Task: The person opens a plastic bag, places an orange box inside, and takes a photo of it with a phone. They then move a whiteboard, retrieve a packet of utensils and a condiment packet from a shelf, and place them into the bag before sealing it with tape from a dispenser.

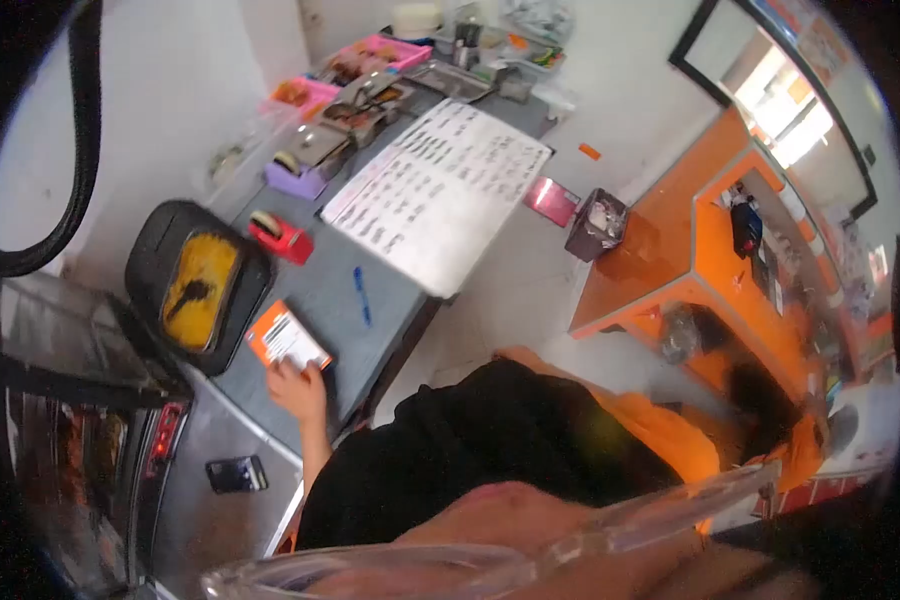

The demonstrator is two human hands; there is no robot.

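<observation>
Fingers of the left hand rest open on the box; light, even pressure steadies it best. Right hand's mostly hidden, can't tell.

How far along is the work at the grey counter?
Already done, it seems: the white board carries rows of dark writing. In hand: the left hand's fingers are on the orange-and-white packet; whether they grip it, I can't tell. Perhaps left: whatever the packet needs, as it's still on the counter, and any writing, as the blue pen lies loose.
</observation>
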